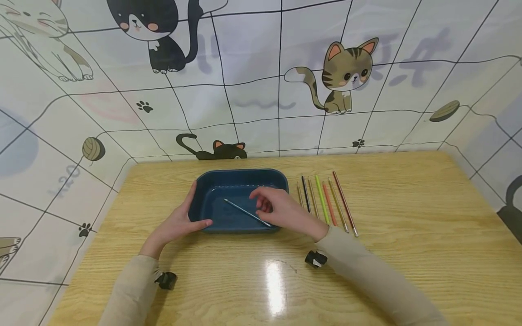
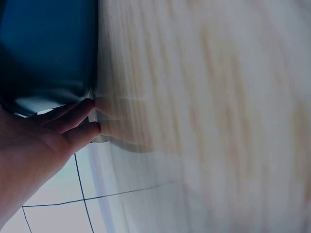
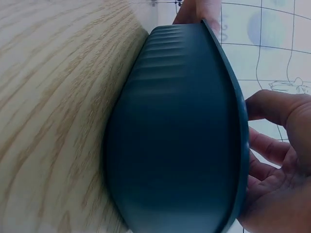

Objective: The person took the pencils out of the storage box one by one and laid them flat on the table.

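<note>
A dark blue rectangular tray (image 1: pixel 240 177) stands on the wooden table. One pencil (image 1: pixel 244 211) with a light blue-grey barrel lies slantwise in it. My left hand (image 1: pixel 179 222) rests against the tray's left end, its thumb at the front rim and its fingers along the outer wall; in the left wrist view these fingers look straight. Over the tray's right part hovers my right hand (image 1: pixel 281 209), fingers loosely bent, thumb and forefinger apart with nothing between them. The pencil's lower end lies just below that thumb. In the right wrist view, this hand (image 3: pixel 282 160) overlaps the tray's rim.
Right of the tray, several pencils, among them a yellow-green pencil (image 1: pixel 321 199), an orange pencil (image 1: pixel 329 203) and a dark red pencil (image 1: pixel 345 203), lie side by side on the table (image 1: pixel 412 217). A cat-printed sheet (image 1: pixel 261 104) rises behind the table's far edge.
</note>
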The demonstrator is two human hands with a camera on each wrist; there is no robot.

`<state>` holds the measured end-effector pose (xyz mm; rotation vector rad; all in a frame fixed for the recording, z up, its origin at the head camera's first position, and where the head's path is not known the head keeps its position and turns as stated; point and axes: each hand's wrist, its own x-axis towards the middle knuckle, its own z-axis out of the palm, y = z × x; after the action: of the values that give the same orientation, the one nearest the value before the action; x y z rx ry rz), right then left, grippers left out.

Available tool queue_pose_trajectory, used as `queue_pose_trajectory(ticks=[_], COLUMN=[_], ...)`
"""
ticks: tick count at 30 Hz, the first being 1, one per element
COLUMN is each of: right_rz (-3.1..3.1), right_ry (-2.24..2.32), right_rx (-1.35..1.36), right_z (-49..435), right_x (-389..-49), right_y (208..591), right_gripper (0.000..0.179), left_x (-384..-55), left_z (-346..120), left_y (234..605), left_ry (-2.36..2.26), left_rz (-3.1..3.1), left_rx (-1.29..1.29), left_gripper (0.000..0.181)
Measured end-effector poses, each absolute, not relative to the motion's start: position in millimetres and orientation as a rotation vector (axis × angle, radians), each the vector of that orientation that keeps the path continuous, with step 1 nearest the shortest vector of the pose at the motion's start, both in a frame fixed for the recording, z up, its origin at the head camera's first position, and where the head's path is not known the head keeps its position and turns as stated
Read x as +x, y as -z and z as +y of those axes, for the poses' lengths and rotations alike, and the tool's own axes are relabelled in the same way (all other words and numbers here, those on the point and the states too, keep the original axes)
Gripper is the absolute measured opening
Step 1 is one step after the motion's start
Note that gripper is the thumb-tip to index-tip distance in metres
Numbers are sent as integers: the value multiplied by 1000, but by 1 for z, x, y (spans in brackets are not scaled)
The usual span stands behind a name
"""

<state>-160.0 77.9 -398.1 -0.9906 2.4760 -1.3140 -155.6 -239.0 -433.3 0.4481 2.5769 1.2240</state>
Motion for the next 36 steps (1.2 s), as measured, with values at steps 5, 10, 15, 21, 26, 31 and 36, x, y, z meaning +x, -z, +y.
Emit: queue_pose_trajectory(ticks=[5, 10, 15, 21, 26, 31, 36], right_rz=[2415, 2399, 2446, 2445, 2472, 2540, 2545], right_ry=[1223, 1089, 960, 889, 874, 841, 865], right_rx=[-1009, -1078, -1086, -1075, -1004, -903, -841], right_z=[66, 53, 42, 32, 26, 23, 23], right_x=[-165, -169, -172, -176, -180, -186, -191], right_y=[398, 400, 405, 409, 410, 414, 421], right_gripper=[31, 32, 32, 31, 33, 37, 39], left_x=[-156, -156, -156, -156, -156, -156, -158], left_z=[-239, -240, -240, -239, -238, -238, -240], left_y=[434, 434, 434, 432, 429, 431, 433], left_ry=[-1226, -1226, -1221, -1234, -1264, -1258, -1248], left_rz=[2574, 2573, 2574, 2565, 2545, 2547, 2555], left_rx=[437, 437, 439, 436, 436, 439, 446], left_gripper=[116, 115, 114, 115, 115, 116, 115])
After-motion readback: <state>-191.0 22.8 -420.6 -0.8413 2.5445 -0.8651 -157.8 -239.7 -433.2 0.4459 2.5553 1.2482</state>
